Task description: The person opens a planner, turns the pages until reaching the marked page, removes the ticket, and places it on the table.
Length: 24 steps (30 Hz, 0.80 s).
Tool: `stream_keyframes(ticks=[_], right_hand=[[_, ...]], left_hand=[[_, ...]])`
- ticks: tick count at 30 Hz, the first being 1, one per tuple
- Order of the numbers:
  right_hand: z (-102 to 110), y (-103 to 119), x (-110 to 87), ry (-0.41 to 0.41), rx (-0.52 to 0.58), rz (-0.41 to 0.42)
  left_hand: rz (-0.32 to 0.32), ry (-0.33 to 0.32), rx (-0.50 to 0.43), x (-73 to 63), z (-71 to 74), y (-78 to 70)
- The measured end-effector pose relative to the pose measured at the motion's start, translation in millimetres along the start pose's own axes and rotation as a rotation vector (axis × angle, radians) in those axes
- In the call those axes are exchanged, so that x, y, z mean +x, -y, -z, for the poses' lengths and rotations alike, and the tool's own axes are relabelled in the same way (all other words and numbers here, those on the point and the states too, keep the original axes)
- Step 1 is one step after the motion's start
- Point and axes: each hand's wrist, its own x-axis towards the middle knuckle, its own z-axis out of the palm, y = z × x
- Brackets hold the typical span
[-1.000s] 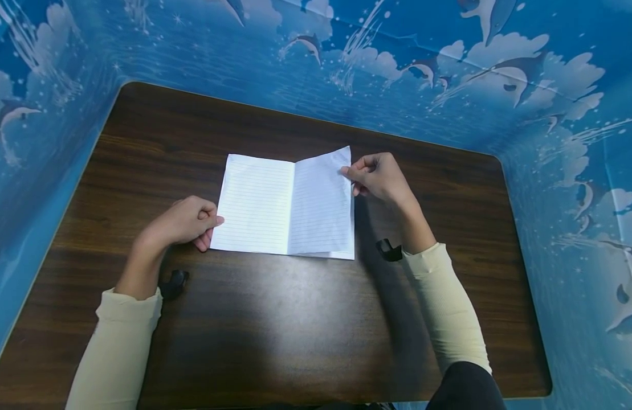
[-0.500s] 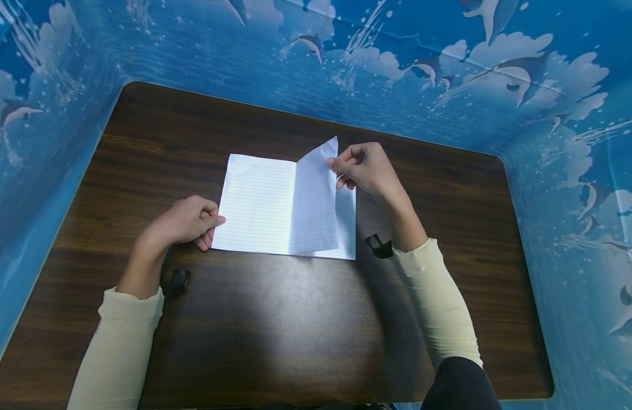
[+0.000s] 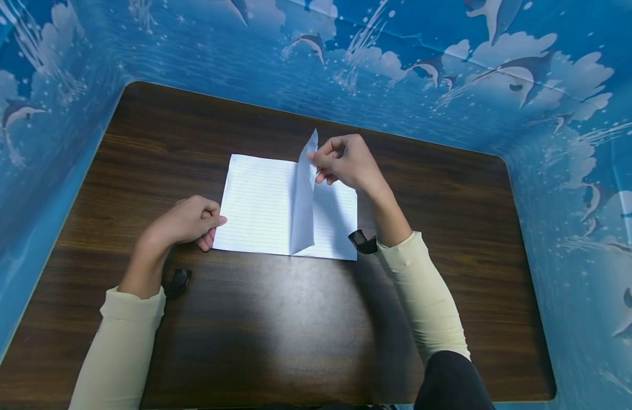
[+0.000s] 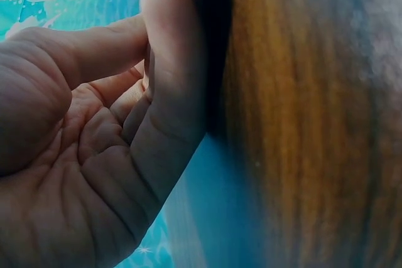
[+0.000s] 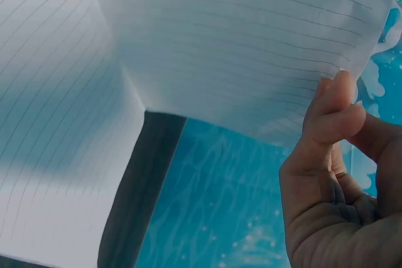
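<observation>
An open notebook (image 3: 256, 205) with ruled white pages lies on the brown wooden table. At its left edge, my left hand (image 3: 190, 221) grips the border, the thumb over the page. My right hand (image 3: 346, 162) pinches the outer edge of one page (image 3: 304, 208) near its far corner. That page stands nearly upright at the spine, above another ruled page to its right. In the right wrist view the lined page (image 5: 239, 42) spreads out from the fingertips (image 5: 339, 86). The left wrist view shows the curled left hand (image 4: 107, 130), but the notebook is hidden there.
The wooden table (image 3: 233, 341) has rounded corners. A blue sheet (image 3: 218, 62) printed with dolphins surrounds it at the back and sides. Black wrist devices are strapped below the left hand (image 3: 177, 283) and right hand (image 3: 363, 242).
My right hand has moved left and slightly away from me, raising the page from nearly flat to nearly upright and uncovering the ruled page beneath. The left hand stays at the notebook's edge.
</observation>
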Motion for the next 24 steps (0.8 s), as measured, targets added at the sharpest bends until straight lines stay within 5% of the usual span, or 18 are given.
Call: stream_keyframes(ticks=[24], right_hand=[[-84.1, 13.4, 45.5, 0.115, 0.106, -0.024]], left_hand=[[0.020, 0.033, -0.007, 0.5, 2.0, -5.0]])
